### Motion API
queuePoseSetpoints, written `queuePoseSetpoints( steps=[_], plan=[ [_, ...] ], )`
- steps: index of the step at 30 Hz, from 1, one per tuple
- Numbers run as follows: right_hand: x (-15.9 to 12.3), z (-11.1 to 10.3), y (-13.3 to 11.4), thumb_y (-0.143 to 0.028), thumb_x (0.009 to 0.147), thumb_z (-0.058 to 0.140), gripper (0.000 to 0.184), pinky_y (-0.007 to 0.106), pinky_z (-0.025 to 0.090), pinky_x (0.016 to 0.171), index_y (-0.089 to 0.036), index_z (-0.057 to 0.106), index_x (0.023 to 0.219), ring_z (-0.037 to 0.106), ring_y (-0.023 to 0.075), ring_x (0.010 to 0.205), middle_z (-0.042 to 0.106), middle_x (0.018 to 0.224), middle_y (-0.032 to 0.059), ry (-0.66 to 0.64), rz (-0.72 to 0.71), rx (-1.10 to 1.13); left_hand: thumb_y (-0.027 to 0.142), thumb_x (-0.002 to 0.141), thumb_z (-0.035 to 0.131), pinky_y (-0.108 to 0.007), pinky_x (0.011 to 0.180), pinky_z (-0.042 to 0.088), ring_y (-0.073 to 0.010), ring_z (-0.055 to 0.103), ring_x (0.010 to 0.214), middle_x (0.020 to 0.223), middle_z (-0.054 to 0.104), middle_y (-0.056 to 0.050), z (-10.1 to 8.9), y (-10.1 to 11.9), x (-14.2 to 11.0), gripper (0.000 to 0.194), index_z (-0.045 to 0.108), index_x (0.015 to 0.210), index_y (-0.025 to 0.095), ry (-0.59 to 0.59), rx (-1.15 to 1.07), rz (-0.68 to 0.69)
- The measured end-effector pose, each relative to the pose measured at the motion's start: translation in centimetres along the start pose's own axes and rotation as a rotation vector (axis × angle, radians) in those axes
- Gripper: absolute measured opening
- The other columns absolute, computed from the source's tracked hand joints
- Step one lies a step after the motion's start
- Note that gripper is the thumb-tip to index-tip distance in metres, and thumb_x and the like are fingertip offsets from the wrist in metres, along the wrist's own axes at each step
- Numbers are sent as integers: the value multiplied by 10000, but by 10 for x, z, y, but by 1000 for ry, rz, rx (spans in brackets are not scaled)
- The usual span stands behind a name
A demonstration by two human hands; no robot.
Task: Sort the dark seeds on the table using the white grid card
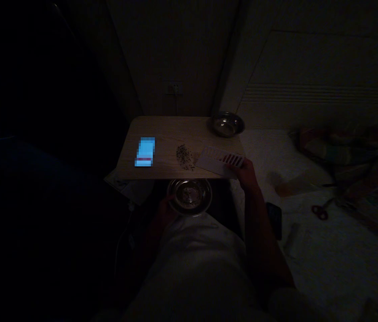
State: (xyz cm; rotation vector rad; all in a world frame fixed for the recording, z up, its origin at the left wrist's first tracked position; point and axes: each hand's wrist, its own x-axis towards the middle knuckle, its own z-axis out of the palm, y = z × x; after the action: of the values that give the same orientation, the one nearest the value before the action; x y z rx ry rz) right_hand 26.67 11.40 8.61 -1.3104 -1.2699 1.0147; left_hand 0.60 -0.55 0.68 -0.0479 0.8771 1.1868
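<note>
In dim light, my right hand (246, 175) is closed on the right end of a flat white card (213, 159) with a row of dark printed bars. The card lies low over the wooden table (162, 127), beside a scatter of small dark grains (184, 154); I cannot tell what kind they are. Just below the table's near edge, my left hand (165, 210) grips the left rim of a round metal bowl (206, 203). Some small bits show inside that bowl, too dark to name.
A second metal bowl (228, 125) stands at the table's back right corner. A lit phone (144, 152) lies on the left. To the right, scissors (320, 212), a dark phone-like object (275, 221) and heaped cloth (346, 156) lie on a pale surface. A wall socket (173, 87) is behind.
</note>
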Motion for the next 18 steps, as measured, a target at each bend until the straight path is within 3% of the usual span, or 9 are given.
queuePoseSetpoints(
  steps=[6,11,18],
  plan=[
    [0,1,-1,-302,568,721,322,324,494,660,-174,680,860,644,206,734,707,835,47,-18,-3,-50,185,729,557,-460,940,437,-302,579,1075,1008,690,-120,3,1,-2,357,629,1068,100,-64,-20,-11],
    [0,3,-1,-312,577,712,351,330,497,672,-170,674,896,644,210,757,706,870,60,20,-7,-51,184,714,580,-452,969,415,-299,573,1084,975,697,-122,6,0,-2,310,644,1001,87,-15,-6,30],
    [-1,5,-1,-316,571,715,322,323,495,668,-172,672,856,635,194,724,704,833,44,-21,-3,-57,235,717,572,-485,968,405,-327,552,1109,1024,683,-131,11,1,-6,392,625,1085,109,-87,-9,-9]
  ],
)
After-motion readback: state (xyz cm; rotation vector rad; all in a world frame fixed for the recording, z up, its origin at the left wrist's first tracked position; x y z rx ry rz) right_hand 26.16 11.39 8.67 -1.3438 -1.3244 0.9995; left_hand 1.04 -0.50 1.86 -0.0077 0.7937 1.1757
